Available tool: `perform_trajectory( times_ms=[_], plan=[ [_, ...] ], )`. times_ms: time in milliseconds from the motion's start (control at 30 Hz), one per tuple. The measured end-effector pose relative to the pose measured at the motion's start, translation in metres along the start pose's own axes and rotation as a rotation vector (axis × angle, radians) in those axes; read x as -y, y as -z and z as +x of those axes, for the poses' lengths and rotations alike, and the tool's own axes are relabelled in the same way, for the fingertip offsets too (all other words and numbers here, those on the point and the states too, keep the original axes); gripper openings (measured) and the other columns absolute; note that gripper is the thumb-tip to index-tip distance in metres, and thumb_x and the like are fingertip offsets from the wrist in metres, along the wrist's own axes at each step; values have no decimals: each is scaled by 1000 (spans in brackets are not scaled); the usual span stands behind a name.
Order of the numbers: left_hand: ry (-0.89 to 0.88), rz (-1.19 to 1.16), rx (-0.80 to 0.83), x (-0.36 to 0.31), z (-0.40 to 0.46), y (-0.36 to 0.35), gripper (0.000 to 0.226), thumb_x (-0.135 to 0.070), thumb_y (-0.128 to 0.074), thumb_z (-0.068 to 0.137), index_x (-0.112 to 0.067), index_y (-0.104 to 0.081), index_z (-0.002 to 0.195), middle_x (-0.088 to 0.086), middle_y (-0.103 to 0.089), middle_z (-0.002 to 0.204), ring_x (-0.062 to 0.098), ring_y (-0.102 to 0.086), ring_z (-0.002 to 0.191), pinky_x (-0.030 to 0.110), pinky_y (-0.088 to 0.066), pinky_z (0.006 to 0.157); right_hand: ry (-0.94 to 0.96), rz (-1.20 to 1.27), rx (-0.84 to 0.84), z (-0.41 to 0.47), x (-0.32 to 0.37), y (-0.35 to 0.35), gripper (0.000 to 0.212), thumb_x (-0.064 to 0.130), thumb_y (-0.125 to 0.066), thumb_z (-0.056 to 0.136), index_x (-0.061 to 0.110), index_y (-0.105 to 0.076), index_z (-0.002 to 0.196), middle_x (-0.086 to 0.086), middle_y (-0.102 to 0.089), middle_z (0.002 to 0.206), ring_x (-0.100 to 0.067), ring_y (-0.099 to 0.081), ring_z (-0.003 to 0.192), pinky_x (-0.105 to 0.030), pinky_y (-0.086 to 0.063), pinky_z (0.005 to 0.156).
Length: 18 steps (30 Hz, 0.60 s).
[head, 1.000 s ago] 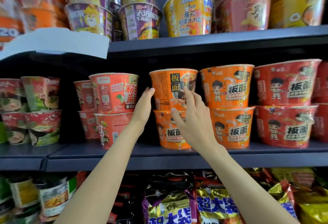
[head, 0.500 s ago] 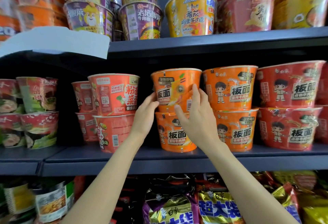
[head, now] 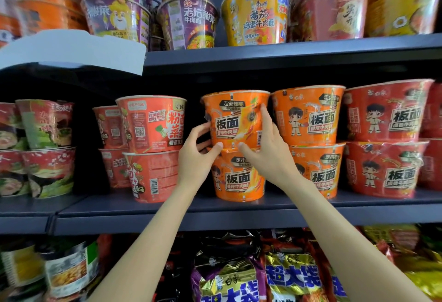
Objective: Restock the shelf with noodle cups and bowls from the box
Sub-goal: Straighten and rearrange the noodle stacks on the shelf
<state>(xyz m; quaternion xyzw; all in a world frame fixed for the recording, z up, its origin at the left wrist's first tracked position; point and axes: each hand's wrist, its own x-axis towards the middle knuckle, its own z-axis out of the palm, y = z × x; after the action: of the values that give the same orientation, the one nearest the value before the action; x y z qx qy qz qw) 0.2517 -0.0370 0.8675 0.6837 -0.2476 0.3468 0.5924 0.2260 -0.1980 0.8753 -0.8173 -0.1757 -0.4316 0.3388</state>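
Both my hands grip the top orange bowl on the middle shelf.

My left hand [head: 196,155] clasps the top bowl's [head: 235,117] lower left side, and my right hand [head: 267,151] wraps its right side, fingers [head: 264,115] reaching up the wall. It sits stacked on the lower bowl [head: 239,177], between the red bowl [head: 150,123] and another orange stack [head: 308,115], on the shelf [head: 167,208].

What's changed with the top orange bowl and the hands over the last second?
The top orange bowl has been turned on its stack: its label now faces front. Both hands closed in, the left hand and right hand now gripping its base from either side. The lower orange bowl and the neighbouring stacks stayed put.
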Motion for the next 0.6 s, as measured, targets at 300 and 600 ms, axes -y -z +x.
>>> perform_trajectory(
  times_ms=[300, 600],
  plan=[
    [-50, 76, -25, 0, -4, -2, 46, -21, -67, 86, -27, -51, 128, -16, -55, 122, 5, -55, 109, 19, -49, 84, -25, 124, 74, 6, -6, 0, 89, 37, -58, 90, 28, 6, 151, -4, -30, 152, -19, -43, 132, -37, -43, 103],
    [-519, 621, -363, 3, -34, 86, 44, -21, -66, 82, -12, -54, 123, 2, -56, 121, 17, -47, 112, 20, -32, 100, 306, -10, -198, -49, 36, -24, 45, 18, -50, 90, 14, -44, 135, -1, -50, 131, -11, -47, 118, -6, -30, 96]
  ],
)
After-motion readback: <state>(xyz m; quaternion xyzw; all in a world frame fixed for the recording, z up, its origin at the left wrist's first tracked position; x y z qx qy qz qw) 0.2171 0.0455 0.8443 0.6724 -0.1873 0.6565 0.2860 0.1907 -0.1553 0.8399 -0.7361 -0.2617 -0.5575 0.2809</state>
